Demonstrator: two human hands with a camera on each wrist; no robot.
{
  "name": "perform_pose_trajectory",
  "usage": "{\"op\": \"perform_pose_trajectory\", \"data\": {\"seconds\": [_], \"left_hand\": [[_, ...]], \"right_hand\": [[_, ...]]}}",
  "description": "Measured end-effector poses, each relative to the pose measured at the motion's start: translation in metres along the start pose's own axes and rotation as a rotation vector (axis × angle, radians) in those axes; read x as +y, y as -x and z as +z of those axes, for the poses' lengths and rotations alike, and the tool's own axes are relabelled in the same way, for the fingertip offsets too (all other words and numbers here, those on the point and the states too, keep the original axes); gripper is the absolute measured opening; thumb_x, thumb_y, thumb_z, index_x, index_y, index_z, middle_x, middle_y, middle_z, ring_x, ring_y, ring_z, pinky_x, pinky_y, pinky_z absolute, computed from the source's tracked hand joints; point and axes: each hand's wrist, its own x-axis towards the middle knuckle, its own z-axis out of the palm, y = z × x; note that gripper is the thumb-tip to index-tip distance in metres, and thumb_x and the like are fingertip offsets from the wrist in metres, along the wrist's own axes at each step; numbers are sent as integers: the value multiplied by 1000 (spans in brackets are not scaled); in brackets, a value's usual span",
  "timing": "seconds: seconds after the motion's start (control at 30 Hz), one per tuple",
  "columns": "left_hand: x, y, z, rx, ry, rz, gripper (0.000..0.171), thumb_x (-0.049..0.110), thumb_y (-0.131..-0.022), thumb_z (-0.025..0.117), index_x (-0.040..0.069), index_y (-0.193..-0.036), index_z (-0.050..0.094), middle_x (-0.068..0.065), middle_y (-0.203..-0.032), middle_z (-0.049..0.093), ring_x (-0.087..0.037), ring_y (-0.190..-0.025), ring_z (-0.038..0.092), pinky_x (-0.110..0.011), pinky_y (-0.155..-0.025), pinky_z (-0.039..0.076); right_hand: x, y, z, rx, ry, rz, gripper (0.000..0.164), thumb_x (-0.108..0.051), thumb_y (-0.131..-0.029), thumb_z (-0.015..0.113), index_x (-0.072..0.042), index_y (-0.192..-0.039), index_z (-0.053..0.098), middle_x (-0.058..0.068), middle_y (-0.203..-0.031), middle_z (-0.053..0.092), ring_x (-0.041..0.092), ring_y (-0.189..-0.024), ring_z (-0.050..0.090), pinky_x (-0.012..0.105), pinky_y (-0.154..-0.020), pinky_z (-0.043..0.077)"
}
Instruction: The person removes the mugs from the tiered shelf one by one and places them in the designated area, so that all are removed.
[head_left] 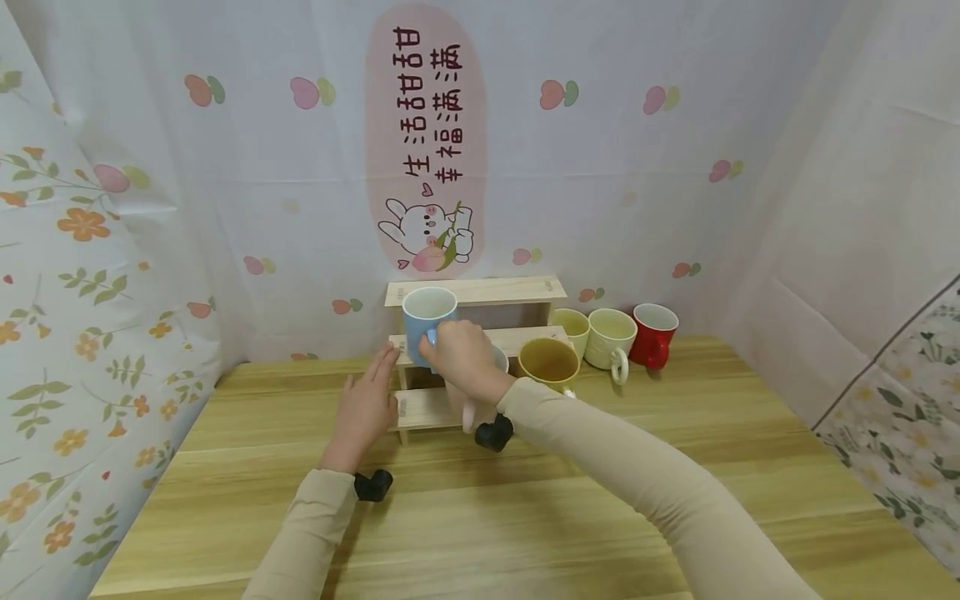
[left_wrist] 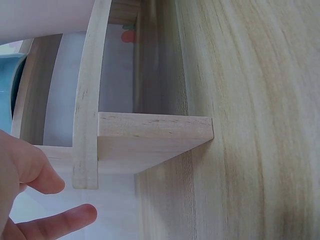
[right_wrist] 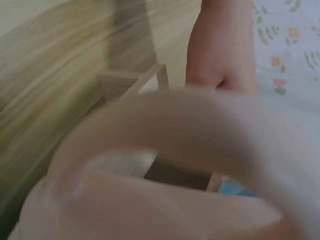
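Observation:
A light blue mug (head_left: pixel 417 333) with a white inside is upright at the left end of the middle step of a wooden stepped rack (head_left: pixel 480 292). My right hand (head_left: pixel 468 358) grips its handle. Beneath that hand, a pale pink mug (head_left: pixel 459 402) is partly hidden on the lower step; its handle looms blurred in the right wrist view. My left hand (head_left: pixel 366 414) is at the rack's left end, fingers extended. In the left wrist view, thumb and finger are apart beside the rack's end (left_wrist: pixel 155 145), and the blue mug (left_wrist: pixel 6 92) shows at the edge.
A mustard mug (head_left: pixel 550 362) stands at the rack's right end. Right of the rack are a pale yellow mug (head_left: pixel 576 329), a cream mug (head_left: pixel 609 337) and a red mug (head_left: pixel 651 337). Patterned cloth (head_left: pixel 300 208) hangs behind the wooden table (head_left: pixel 450 517).

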Motion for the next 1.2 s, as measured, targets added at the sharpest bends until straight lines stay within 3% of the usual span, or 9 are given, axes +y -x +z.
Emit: {"op": "perform_pose_trajectory", "data": {"seconds": [0.23, 0.67, 0.87, 1.1, 1.2], "left_hand": [[1, 1, -1, 5, -4, 7, 70, 1, -84, 58, 8, -149, 31, -8, -156, 29, -38, -102, 62, -69, -101, 32], [0, -1, -1, -1, 2, -11, 70, 0, -83, 58, 9, -148, 33, -7, -156, 30, -37, -99, 64, -68, -101, 32], [1, 0, 0, 26, 1, -4, 70, -1, -83, 58, 9, -148, 33, -6, -155, 31, -34, -81, 65, -68, -101, 33], [2, 0, -1, 37, -8, 0, 69, -1, -83, 58, 8, -148, 33, -7, -155, 32, -35, -88, 65, -68, -100, 33], [1, 1, 0, 37, -14, 4, 69, -1, -83, 58, 8, -147, 34, -8, -154, 33, -34, -83, 64, -68, -100, 33]], "right_hand": [[0, -3, 5, 92, -105, -16, 42, -17, -91, 53, -14, -52, 38, -4, -47, 41, 7, -41, 38, 15, -38, 29], [1, -8, 0, 196, -215, 70, 38, -16, -88, 54, -14, -55, 36, -4, -50, 35, 9, -45, 37, 17, -41, 29], [5, -6, -16, 313, -232, 6, 37, -13, -88, 55, -12, -55, 39, -3, -51, 35, 10, -46, 37, 17, -42, 29], [14, -4, -39, 403, -232, -16, 36, -14, -88, 55, -10, -56, 39, -1, -52, 35, 12, -48, 35, 19, -44, 27], [23, 0, -43, 416, -234, 2, 36, -15, -88, 56, -10, -56, 39, -1, -52, 35, 12, -49, 36, 20, -44, 27]]}}
